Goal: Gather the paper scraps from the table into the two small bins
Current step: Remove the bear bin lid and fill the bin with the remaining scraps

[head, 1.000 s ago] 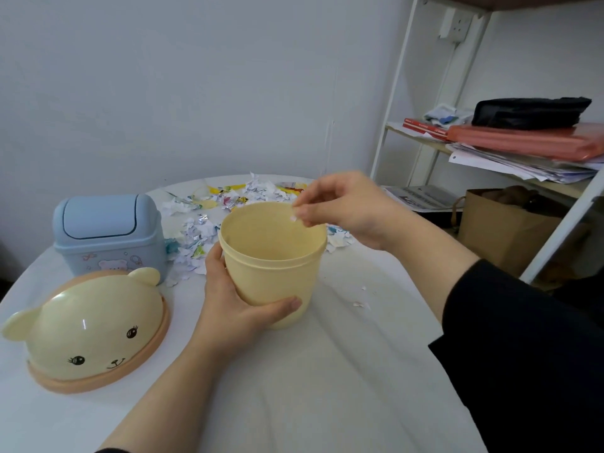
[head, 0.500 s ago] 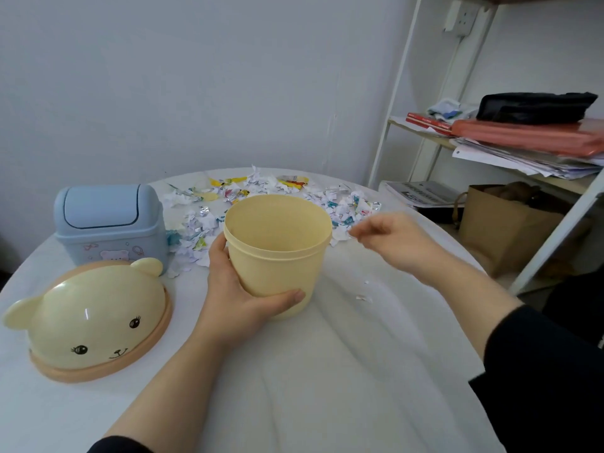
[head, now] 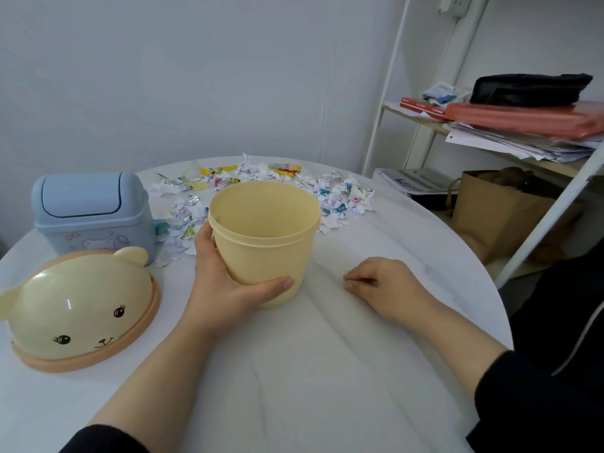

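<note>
The yellow bin [head: 264, 243] stands open-topped on the white desk [head: 294, 371], and the left hand [head: 225, 282] grips it low on its left side, thumb laid across the front wall and fingers wrapped round behind. The right hand [head: 382, 289] rests on the desk just right of the bin's base, not touching it, with its fingers curled under and the tips pressed together against the surface. Whether they have a scrap pinched I cannot tell. The paper scraps [head: 340, 197] lie heaped behind the bin, spreading to its left and right, well away from the right hand. The blue bin [head: 93, 214], lid on, stands left of the yellow bin, and the bear-faced lid [head: 75, 308] lies in front of that.
</note>
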